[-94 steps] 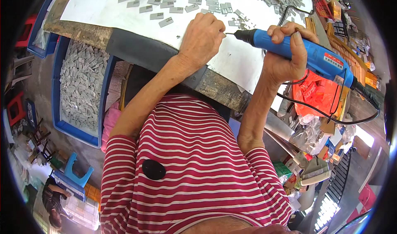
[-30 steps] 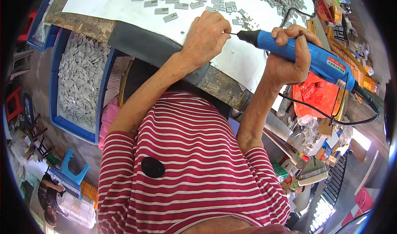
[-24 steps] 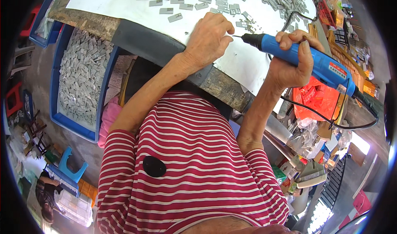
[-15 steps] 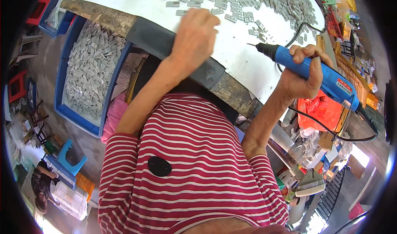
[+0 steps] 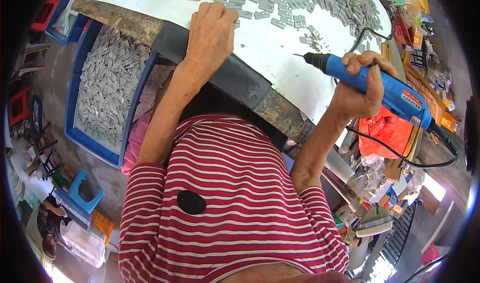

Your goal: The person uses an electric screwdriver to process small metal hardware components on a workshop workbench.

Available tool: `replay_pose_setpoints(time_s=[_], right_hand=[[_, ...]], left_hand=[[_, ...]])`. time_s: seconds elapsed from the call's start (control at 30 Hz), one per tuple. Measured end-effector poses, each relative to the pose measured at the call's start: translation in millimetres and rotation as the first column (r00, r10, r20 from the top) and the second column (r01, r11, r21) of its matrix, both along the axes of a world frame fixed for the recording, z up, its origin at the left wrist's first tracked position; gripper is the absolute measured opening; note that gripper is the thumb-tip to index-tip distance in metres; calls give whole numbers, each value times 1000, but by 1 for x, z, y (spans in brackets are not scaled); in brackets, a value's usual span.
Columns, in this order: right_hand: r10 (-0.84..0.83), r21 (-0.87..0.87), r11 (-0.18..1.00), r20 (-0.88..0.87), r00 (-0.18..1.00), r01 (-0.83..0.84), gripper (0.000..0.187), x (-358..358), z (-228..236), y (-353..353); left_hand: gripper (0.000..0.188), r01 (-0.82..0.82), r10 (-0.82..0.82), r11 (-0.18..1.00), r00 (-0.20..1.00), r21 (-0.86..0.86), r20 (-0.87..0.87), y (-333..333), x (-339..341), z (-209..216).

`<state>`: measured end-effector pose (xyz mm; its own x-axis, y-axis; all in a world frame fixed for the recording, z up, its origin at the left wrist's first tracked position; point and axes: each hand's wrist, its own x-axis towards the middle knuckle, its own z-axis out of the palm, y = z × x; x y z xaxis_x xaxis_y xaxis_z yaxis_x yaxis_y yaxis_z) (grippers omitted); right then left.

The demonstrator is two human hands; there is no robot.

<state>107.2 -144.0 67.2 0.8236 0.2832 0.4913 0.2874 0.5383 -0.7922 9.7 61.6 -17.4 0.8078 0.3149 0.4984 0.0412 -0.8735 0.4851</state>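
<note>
My right hand (image 5: 357, 99) is wrapped round a blue electric screwdriver (image 5: 399, 97), held tilted above the table. Its thin bit points left over a white sheet (image 5: 280, 80) and touches no piece. My left hand (image 5: 211, 39) is closed, knuckles up, at the sheet's near edge beside small grey flat plastic pieces (image 5: 266, 5). Its fingertips are turned away, so whatever they hold is hidden. More of these pieces lie heaped (image 5: 345, 5) at the far right. A little scatter of tiny screws (image 5: 317, 44) lies left of the screwdriver's cable.
On the left, a blue bin (image 5: 71, 110) full of grey pieces stands beside the worn table edge (image 5: 282, 114). The screwdriver's black cable (image 5: 385, 155) loops at the right, near a red plastic bag (image 5: 382, 139). A person (image 5: 50, 223) sits at the far lower left.
My left hand has moved left, and a grey piece it was next to is now covered by it. The screwdriver in my right hand has shifted slightly left.
</note>
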Motion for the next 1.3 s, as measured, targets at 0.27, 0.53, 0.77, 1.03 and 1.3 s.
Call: replay_pose_setpoints(time_s=[0.27, 0.53, 0.77, 1.03, 1.3], right_hand=[[-16, -22, 1000, -3, 1000, 16, 20, -1, 1, 2], [-9, -24, 1000, 19, 1000, 9, 23, -5, 10, 27], [90, -149, 986, 62, 994, -80, 19, -2, 12, 43], [90, -199, 977, 50, 995, -79, 19, -2, 11, 60], [82, -225, 973, 94, 992, -59, 19, -3, 5, 69]], left_hand=[[11, 103, -103, 994, 995, -26, -8, -14, 8, 0], [11, 213, -214, 975, 977, -68, -7, -42, 22, -5], [11, 235, -240, 947, 971, -217, 5, -40, 22, -8], [11, 214, -226, 944, 974, -252, -19, -40, 24, -5], [6, 190, -199, 954, 980, -231, -17, -40, 26, -5]])
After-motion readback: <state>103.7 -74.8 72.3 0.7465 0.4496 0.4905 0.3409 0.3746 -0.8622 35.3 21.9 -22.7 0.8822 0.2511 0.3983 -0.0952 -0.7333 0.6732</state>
